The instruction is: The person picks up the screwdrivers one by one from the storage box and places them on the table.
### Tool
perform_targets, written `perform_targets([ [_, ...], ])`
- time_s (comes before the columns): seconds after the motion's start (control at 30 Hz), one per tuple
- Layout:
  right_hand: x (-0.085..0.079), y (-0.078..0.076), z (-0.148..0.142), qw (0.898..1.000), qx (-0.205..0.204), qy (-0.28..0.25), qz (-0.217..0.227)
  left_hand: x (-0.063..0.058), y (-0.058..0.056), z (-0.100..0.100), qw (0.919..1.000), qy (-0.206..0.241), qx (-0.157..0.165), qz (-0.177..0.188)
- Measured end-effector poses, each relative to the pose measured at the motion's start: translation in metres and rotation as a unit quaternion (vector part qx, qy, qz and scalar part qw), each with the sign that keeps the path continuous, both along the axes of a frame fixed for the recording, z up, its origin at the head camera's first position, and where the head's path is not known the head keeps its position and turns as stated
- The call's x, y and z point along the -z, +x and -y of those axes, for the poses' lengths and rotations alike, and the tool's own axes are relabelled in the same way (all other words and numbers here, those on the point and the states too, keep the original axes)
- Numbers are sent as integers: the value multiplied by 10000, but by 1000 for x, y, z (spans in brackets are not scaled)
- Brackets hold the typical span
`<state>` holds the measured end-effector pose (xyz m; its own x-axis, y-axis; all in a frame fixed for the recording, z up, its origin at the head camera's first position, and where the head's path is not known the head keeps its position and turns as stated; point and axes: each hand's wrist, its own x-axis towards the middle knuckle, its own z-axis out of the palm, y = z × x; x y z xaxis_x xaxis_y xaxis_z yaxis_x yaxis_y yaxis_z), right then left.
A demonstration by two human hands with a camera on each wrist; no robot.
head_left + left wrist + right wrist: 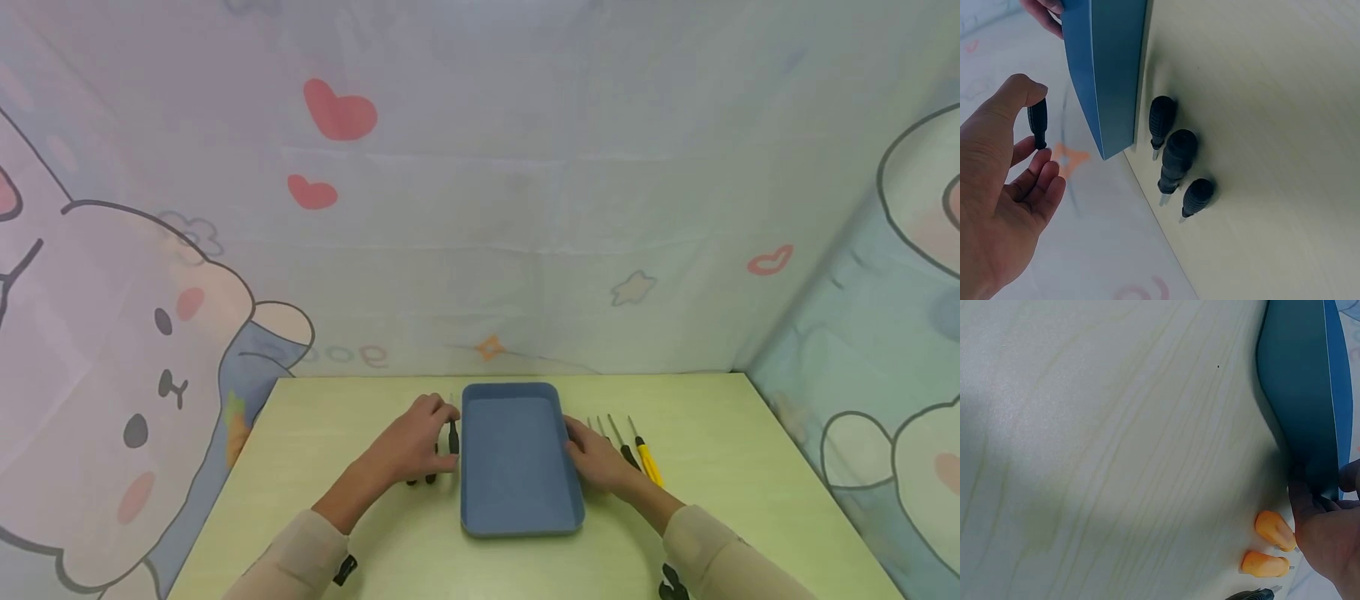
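My left hand (420, 440) is just left of a blue-grey tray (471, 523). It pinches a screwdriver (453, 437) by its black handle, seen again as a dark screwdriver handle (1037, 122) between thumb and fingers in the left wrist view. With thumb and fingers at its right wall, my right hand (596, 457) grips the tray; the fingers (1300, 497) partly hide the wall in the right wrist view. The tray lies flat, and nothing is seen inside it. Beside it on the left, black-handled screwdrivers (1179, 156) lie on the table, partly covered by the left hand in the head view.
Right of the tray lie several screwdrivers, among them a yellow-handled one (648, 462) and a black-handled one (628, 454). The pale wooden table (720, 467) meets a printed cloth backdrop (480, 208). Small black items (345, 571) (672, 582) appear near both sleeves.
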<state>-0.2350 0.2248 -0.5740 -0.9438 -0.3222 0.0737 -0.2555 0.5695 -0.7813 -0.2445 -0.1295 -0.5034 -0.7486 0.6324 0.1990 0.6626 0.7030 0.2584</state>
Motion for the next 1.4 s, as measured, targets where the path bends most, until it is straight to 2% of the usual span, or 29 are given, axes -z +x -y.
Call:
perform_targets([
  [0.23,7,-3,-3,9999,-52,96,-78,1,-2,9,9999,-33,-63,-150],
  [0.53,1,-2,-1,9992,68,-27,393,3,-4,17,9996,-48,-139,-256],
  [1.0,1,-1,-1,9998,34,-6,209,4,-7,26,9994,-148,-228,-219],
  [1.13,1,-2,-3,9995,-2,-94,315,4,-7,29,9993,-176,-261,-214],
  [1.33,6,-3,-4,9999,-119,90,-10,1,-7,37,9987,-197,-304,-356],
  [1.4,6,-4,-4,9999,-91,83,19,1,-8,40,9986,-218,-332,-362],
])
